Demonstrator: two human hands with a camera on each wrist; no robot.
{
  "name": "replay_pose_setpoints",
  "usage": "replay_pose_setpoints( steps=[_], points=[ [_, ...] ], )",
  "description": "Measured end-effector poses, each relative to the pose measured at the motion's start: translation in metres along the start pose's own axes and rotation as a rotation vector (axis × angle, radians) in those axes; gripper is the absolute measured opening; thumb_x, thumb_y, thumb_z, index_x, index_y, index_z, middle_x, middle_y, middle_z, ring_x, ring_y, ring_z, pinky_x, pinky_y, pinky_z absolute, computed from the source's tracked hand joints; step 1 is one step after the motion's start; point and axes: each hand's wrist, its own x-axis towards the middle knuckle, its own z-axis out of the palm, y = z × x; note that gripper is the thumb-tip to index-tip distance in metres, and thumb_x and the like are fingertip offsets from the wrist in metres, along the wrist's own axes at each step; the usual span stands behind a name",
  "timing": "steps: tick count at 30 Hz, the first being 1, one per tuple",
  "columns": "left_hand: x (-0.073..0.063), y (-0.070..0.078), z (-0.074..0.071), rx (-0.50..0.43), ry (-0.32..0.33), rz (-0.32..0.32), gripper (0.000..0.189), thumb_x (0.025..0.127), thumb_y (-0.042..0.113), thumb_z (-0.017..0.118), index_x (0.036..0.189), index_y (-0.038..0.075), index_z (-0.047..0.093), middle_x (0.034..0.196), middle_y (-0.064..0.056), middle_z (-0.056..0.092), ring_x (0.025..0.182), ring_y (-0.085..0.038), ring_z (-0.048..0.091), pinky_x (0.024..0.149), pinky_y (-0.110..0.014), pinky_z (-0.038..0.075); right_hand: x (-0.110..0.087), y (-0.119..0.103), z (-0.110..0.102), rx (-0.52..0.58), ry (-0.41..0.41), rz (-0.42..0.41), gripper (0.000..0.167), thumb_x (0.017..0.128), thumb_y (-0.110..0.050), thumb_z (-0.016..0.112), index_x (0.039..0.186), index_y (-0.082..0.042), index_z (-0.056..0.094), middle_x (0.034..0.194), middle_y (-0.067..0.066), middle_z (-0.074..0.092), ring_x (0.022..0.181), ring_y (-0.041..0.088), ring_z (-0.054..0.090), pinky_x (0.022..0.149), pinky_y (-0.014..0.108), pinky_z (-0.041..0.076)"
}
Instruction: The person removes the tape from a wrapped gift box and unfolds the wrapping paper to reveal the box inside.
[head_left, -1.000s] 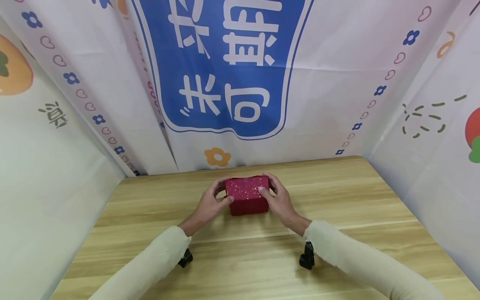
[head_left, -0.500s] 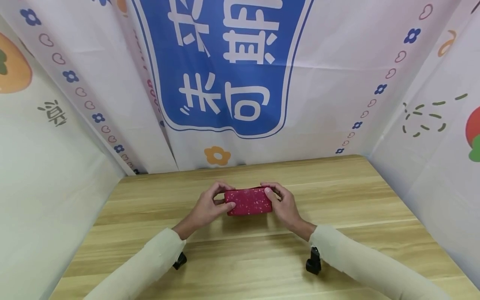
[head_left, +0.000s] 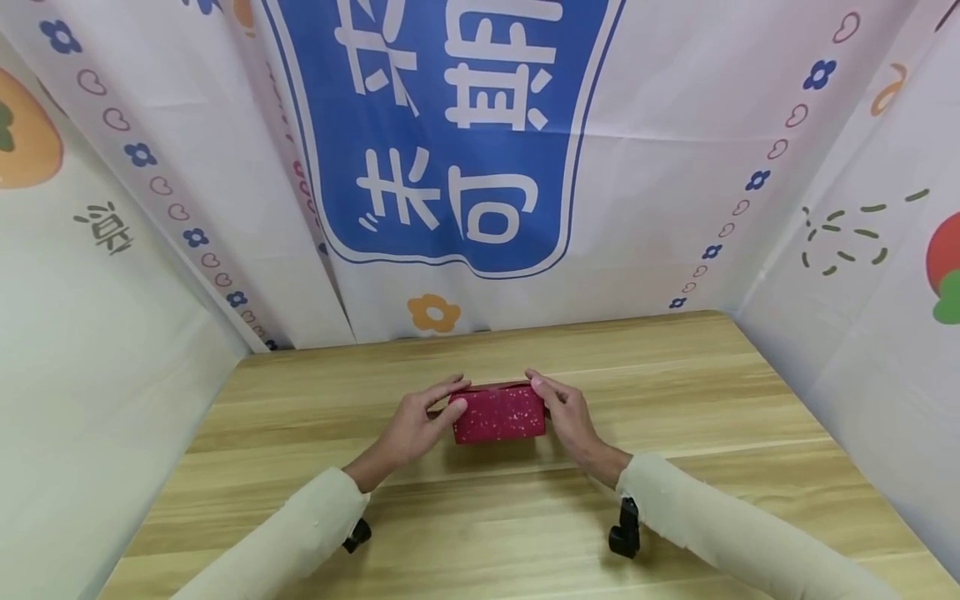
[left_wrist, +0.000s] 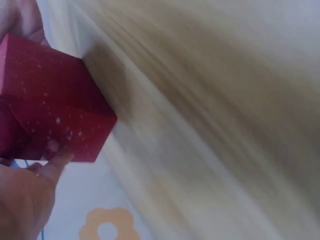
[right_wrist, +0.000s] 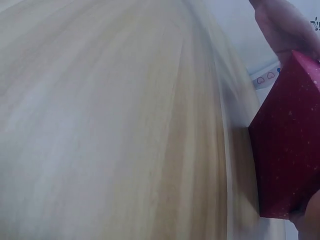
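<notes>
White printed backdrop [head_left: 637, 208] meets the far edge of a wood-grain table [head_left: 487, 533], where a speckled red box [head_left: 498, 417] sits between two hands, about midway across and with a strip of wood behind it. Left hand [head_left: 416, 421] and right hand [head_left: 573, 425] grip its opposite ends, thumb and fingertips only slightly parted at each upper corner; whether its underside touches the tabletop cannot be told. Wood stretches well beyond both hands toward the side edges, and nearer the camera between pale sleeves [head_left: 285, 533]
</notes>
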Motion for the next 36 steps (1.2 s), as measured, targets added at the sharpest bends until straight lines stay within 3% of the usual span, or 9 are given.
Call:
replay_pose_setpoints(
  steps=[6, 10, 15, 16, 20, 26, 30, 34, 36],
  points=[
    [0.004, 0.002, 0.006, -0.223, -0.059, -0.228, 0.053, 0.105, 0.044, 0.039, 0.147, 0.012, 0.047, 0.150, -0.015, 0.048, 0.133, -0.032, 0.051, 0.101, -0.042, 0.051, -0.003, -0.001, 0.000, 0.023, -0.013, 0.035, 0.053, 0.103, -0.031, 0.046, 0.143, 0.003, 0.045, 0.157, 0.014, 0.036, 0.146, 0.034, 0.032, 0.116, 0.048, 0.034],
    [0.005, 0.006, 0.005, -0.328, -0.090, -0.296, 0.051, 0.106, 0.041, 0.038, 0.146, 0.010, 0.048, 0.155, -0.014, 0.041, 0.141, -0.033, 0.042, 0.104, -0.044, 0.049, -0.006, -0.002, 0.001, 0.034, -0.017, 0.074, 0.056, 0.104, -0.037, 0.044, 0.141, 0.005, 0.047, 0.152, 0.021, 0.042, 0.141, 0.039, 0.039, 0.114, 0.051, 0.036],
    [0.003, 0.010, 0.003, -0.381, -0.089, -0.314, 0.044, 0.106, 0.028, 0.044, 0.144, 0.007, 0.051, 0.162, -0.016, 0.025, 0.147, -0.033, 0.031, 0.103, -0.041, 0.050, -0.009, -0.004, 0.002, 0.023, -0.036, 0.080, 0.054, 0.103, -0.034, 0.047, 0.142, 0.003, 0.046, 0.157, 0.017, 0.035, 0.147, 0.036, 0.029, 0.118, 0.048, 0.029],
    [0.002, 0.010, 0.004, -0.390, -0.082, -0.320, 0.042, 0.105, 0.026, 0.045, 0.143, 0.007, 0.052, 0.162, -0.015, 0.026, 0.147, -0.033, 0.031, 0.103, -0.039, 0.050, -0.009, -0.004, 0.002, 0.019, -0.040, 0.074, 0.054, 0.102, -0.031, 0.048, 0.144, 0.002, 0.043, 0.160, 0.014, 0.030, 0.150, 0.034, 0.023, 0.119, 0.047, 0.026],
    [0.001, 0.010, 0.006, -0.398, -0.058, -0.330, 0.038, 0.104, 0.020, 0.048, 0.140, 0.007, 0.055, 0.161, -0.012, 0.029, 0.145, -0.032, 0.035, 0.101, -0.036, 0.051, -0.009, -0.003, 0.002, 0.012, -0.043, 0.070, 0.053, 0.101, -0.023, 0.049, 0.147, 0.000, 0.039, 0.160, 0.010, 0.031, 0.150, 0.031, 0.023, 0.119, 0.044, 0.028],
    [-0.001, 0.008, 0.010, -0.370, -0.037, -0.306, 0.039, 0.104, 0.025, 0.049, 0.140, 0.010, 0.056, 0.161, -0.010, 0.032, 0.144, -0.031, 0.038, 0.103, -0.039, 0.050, -0.008, -0.003, 0.002, 0.026, -0.037, 0.063, 0.051, 0.101, -0.021, 0.047, 0.147, 0.001, 0.039, 0.159, 0.011, 0.033, 0.150, 0.029, 0.024, 0.120, 0.044, 0.027],
    [-0.003, 0.006, 0.012, -0.326, -0.019, -0.287, 0.037, 0.103, 0.022, 0.052, 0.138, 0.012, 0.058, 0.159, -0.008, 0.035, 0.145, -0.028, 0.036, 0.105, -0.038, 0.048, -0.008, -0.002, 0.001, -0.009, -0.036, 0.069, 0.051, 0.101, -0.019, 0.050, 0.147, -0.002, 0.040, 0.158, 0.009, 0.034, 0.150, 0.027, 0.025, 0.121, 0.043, 0.024],
    [-0.006, 0.002, 0.014, -0.233, -0.025, -0.224, 0.038, 0.101, 0.021, 0.057, 0.138, 0.013, 0.058, 0.158, -0.006, 0.037, 0.147, -0.027, 0.033, 0.102, -0.033, 0.048, -0.008, 0.001, -0.001, -0.055, -0.021, 0.064, 0.050, 0.099, -0.017, 0.056, 0.146, -0.007, 0.044, 0.157, 0.004, 0.038, 0.149, 0.022, 0.028, 0.122, 0.039, 0.024],
    [-0.008, 0.000, 0.014, -0.195, -0.030, -0.191, 0.039, 0.100, 0.023, 0.058, 0.138, 0.014, 0.058, 0.158, -0.005, 0.037, 0.148, -0.027, 0.030, 0.106, -0.036, 0.046, -0.006, 0.003, -0.001, -0.073, -0.014, 0.053, 0.048, 0.099, -0.018, 0.058, 0.145, -0.010, 0.048, 0.155, 0.002, 0.041, 0.148, 0.019, 0.030, 0.121, 0.037, 0.025]
  ],
)
